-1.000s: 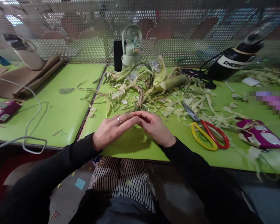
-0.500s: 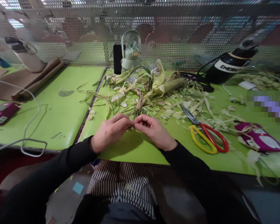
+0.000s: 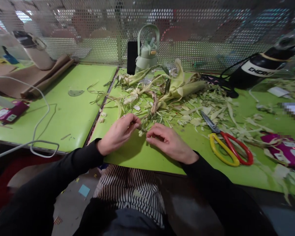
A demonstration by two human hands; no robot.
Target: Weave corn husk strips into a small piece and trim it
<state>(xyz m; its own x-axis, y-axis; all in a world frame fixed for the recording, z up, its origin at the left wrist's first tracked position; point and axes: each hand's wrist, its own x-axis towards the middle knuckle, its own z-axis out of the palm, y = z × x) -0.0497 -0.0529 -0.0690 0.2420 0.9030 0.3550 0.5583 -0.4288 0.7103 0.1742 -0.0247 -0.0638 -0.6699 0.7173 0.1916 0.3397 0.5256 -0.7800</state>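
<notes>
My left hand (image 3: 123, 132), with a ring on one finger, is closed in a pinch near the table's front; what its fingertips hold is too small to make out. To its right my right hand (image 3: 170, 142) is curled, thumb and fingertips close together, and I cannot tell whether a thin piece is between them. A small pale knotted scrap (image 3: 141, 133) shows between the hands. Just beyond lie dried corn husks (image 3: 155, 103) and a corn ear in its husk (image 3: 186, 90), amid many shredded husk pieces (image 3: 206, 109).
Scissors with yellow and red handles (image 3: 226, 144) lie right of my right hand. Behind the husks stand a green water bottle (image 3: 147, 55) and a black phone (image 3: 132, 58). A black bottle (image 3: 258, 68) leans at the right. A white cable (image 3: 45, 101) crosses the left table.
My hands, which met at the fingertips, have moved apart, the right one shifting rightward. The whole view has swung slightly, so the table things appear farther right.
</notes>
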